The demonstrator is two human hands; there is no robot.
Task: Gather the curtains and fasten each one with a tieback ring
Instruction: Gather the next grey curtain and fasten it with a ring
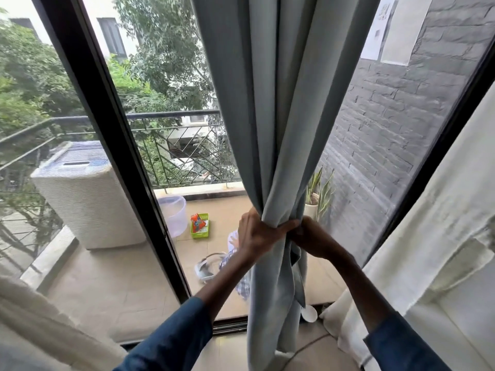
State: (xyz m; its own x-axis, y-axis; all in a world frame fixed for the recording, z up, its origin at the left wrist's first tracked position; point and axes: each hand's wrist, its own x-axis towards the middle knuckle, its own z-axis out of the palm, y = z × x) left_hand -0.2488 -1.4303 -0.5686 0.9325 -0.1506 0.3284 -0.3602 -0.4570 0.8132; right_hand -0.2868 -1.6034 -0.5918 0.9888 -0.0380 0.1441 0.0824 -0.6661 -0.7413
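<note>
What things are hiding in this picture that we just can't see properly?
All in the head view:
1. The tieback ring: none seen. The left hand and right hand cover the pinched waist of the grey-blue fabric curtain.
2. The curtain's top: cut off by the upper edge.
3. The white round object at the floor: partly behind the curtain.
4. The white paper sheets on the grey brick wall: print too blurred to read.

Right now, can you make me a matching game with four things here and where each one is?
1 grey curtain
2 green basket
3 potted plant
4 washing machine

A against the brick wall
B gripped by the left hand and right hand
C far left, by the railing
D on the floor beside the clear bucket

Pairs: 1-B, 2-D, 3-A, 4-C
</note>
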